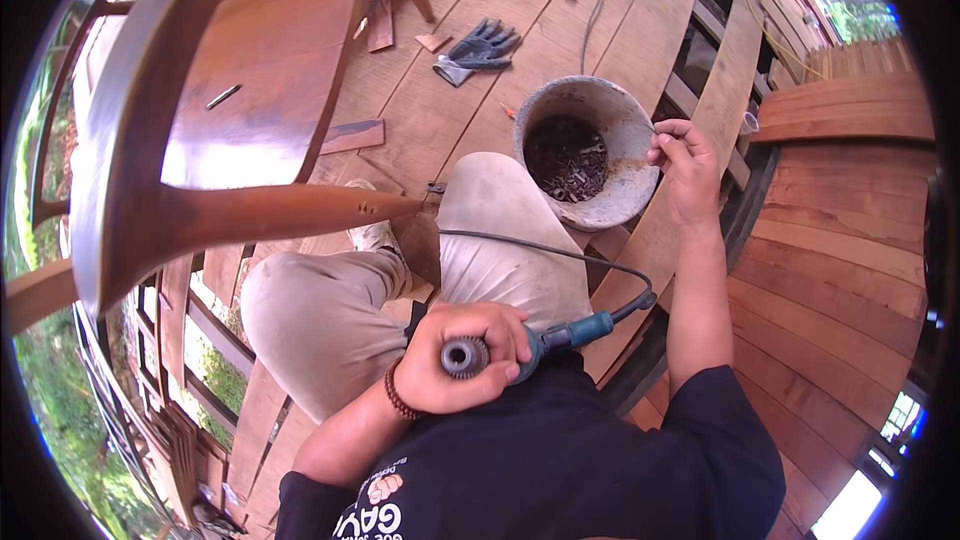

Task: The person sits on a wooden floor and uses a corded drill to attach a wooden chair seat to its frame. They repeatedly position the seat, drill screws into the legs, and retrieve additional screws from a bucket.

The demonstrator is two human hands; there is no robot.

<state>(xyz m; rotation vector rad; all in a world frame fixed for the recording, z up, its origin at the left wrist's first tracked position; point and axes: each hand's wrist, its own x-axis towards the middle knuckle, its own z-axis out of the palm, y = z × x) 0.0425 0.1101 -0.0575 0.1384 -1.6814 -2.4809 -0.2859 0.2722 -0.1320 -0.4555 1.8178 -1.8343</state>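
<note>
Against my body, my left hand point(430, 372) is wrapped round a teal corded power drill point(588, 328). Its grey toothed chuck point(464, 356) points up toward me, and I cannot make out a bit in it. My right hand point(690, 172) is raised at the right rim of a grey, worn bucket point(632, 190). Thumb and forefinger are pinched together there; whatever they hold, if anything, is too small to name. Dark debris mixed with small pale pieces point(572, 162) lies in the bottom of the bucket. The drill's black cord point(520, 242) runs across my right thigh.
A wooden chair point(275, 50) stands at the left, a small dark rod point(223, 97) on its seat and one leg point(290, 210) reaching toward my knee. A grey-black work glove point(482, 48) and wood scraps point(352, 137) lie on the plank floor. Gaps open between boards point(697, 65) at right.
</note>
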